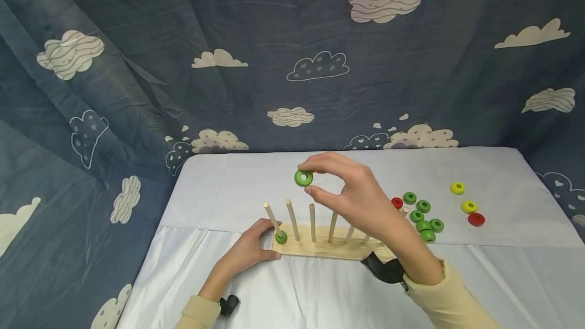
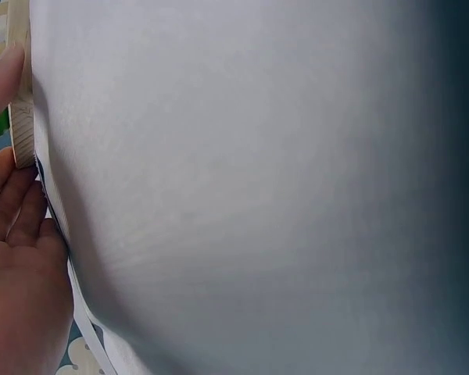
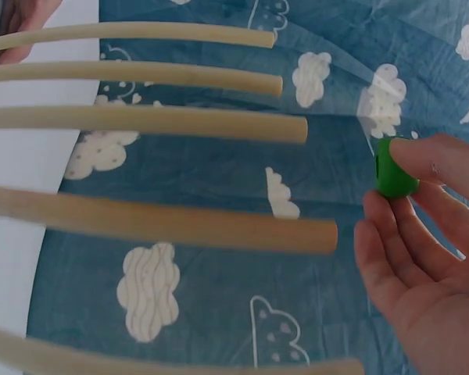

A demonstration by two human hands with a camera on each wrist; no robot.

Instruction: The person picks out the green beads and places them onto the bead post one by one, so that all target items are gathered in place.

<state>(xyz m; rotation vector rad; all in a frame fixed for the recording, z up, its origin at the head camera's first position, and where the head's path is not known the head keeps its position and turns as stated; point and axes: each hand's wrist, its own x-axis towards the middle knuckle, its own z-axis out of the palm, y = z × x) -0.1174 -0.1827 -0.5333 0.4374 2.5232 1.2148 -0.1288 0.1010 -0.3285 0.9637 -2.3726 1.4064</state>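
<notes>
My right hand [image 1: 354, 192] pinches a green ring [image 1: 297, 179] between thumb and fingertips, raised above the wooden peg board [image 1: 320, 251]. In the right wrist view the green ring [image 3: 396, 173] stands out past the tips of the pegs [image 3: 219, 125]. My left hand [image 1: 247, 249] grips the board's left end, thumb at the front and fingers behind; the left wrist view shows the board's end [image 2: 22, 137] between them. Another green ring [image 1: 281, 240] sits at the foot of the leftmost peg [image 1: 271, 213]. My right hand and forearm hide part of the board's right side.
Several loose green rings [image 1: 423, 206] and a red ring [image 1: 396, 202] lie right of the board. Farther right are two yellow rings [image 1: 457, 188] and another red ring [image 1: 476, 219]. A white cloth [image 1: 219, 182] covers the table; a dark cloud-patterned curtain [image 1: 274, 24] hangs behind.
</notes>
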